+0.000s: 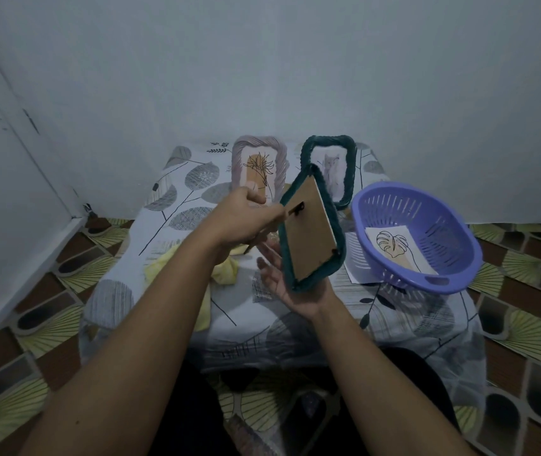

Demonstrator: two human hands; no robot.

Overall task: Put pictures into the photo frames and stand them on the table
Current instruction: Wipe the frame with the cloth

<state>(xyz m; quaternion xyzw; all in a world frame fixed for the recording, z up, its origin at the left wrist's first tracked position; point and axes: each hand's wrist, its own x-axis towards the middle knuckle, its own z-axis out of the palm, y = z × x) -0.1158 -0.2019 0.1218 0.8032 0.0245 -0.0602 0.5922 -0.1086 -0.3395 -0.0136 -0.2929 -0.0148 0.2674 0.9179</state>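
My right hand [290, 284] holds a dark green photo frame [310, 230] upright above the table, its brown cardboard back facing me. My left hand [246, 218] pinches a small black clip on the left edge of that back. Two frames stand at the table's far edge against the wall: a pale pink one [260, 169] with a plant picture and a dark green one [336, 166] with a faint picture. A loose picture of a leaf [394, 246] lies inside a purple basket [440, 258].
The low table [229, 311] wears a leaf-patterned cloth. A yellow cloth [226, 271] lies crumpled under my left arm. A white sheet [356, 274] sticks out beneath the basket. Patterned floor tiles surround the table, with walls at the left and back.
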